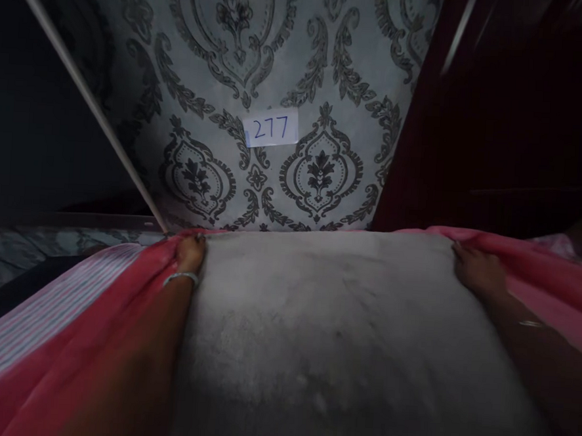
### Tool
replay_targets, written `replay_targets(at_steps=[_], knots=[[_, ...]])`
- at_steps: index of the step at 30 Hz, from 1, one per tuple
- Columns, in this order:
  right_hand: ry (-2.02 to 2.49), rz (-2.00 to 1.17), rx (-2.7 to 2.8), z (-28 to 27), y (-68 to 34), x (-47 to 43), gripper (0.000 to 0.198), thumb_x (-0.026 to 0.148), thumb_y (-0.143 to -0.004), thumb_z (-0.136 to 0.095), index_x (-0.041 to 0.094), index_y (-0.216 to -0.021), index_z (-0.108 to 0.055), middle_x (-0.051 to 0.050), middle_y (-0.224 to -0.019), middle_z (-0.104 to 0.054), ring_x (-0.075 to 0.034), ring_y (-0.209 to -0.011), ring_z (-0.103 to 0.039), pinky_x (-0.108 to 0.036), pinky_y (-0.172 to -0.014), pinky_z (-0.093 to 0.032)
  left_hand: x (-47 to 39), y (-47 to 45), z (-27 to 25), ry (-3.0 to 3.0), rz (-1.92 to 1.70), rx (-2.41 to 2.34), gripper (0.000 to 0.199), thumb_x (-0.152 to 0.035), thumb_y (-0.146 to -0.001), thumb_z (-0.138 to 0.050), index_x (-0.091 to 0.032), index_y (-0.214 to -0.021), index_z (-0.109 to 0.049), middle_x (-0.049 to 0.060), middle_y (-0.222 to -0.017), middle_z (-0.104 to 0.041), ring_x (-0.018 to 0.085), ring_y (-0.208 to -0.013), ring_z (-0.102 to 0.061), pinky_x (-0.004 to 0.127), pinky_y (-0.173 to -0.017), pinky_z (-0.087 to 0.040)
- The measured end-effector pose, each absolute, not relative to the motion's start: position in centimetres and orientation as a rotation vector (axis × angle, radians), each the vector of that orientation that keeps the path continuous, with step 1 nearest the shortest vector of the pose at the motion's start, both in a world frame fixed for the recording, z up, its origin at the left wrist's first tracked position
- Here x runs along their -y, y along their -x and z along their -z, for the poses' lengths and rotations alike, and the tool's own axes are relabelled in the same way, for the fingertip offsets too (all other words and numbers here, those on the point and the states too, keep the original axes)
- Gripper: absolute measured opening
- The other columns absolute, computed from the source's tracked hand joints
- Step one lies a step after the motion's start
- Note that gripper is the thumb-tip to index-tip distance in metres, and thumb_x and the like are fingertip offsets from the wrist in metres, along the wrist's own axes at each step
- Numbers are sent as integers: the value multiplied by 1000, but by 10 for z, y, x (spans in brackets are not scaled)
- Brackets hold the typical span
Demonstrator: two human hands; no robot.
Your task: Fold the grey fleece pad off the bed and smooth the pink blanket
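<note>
A wide pale grey pillow (324,312) with dark stains fills the lower middle of the head view. My left hand (189,251), with a band at the wrist, is closed at its far left corner. At the far right corner, my right hand (480,269) grips its edge; the fingers are partly in shade. Pink-red cloth (118,306) lies beside and under my left arm. More pink cloth (553,287) spreads past my right hand. Dim light hides how the fingertips hold the corners.
Behind the pillow stands a wall with grey damask-patterned paper (318,173). A white label (271,128) reading 277 is stuck there. A dark red glossy panel (473,143) rises at right, a dark panel (45,117) at left. Striped cloth (63,303) lies at the left.
</note>
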State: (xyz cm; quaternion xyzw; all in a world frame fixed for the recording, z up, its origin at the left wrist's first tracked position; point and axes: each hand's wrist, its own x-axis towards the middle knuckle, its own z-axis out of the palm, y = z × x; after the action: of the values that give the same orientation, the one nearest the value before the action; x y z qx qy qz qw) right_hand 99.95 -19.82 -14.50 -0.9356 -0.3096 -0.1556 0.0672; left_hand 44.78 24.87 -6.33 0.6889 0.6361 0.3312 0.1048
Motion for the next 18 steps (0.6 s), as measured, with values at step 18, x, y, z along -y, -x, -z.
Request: replay_targets(at_steps=[18], knots=[[2194,-46,2011,122,-819,130,62,55,-104,-39,33,-163,-36,-5,-170,-29,-29,-158,-23,-58,-126,-22,-89,-536,96,-3044,-64,-472,60,-51,-104,-39,-31,-160,-39,7,-170,-31,27,-159,-22,58,-129,-12]])
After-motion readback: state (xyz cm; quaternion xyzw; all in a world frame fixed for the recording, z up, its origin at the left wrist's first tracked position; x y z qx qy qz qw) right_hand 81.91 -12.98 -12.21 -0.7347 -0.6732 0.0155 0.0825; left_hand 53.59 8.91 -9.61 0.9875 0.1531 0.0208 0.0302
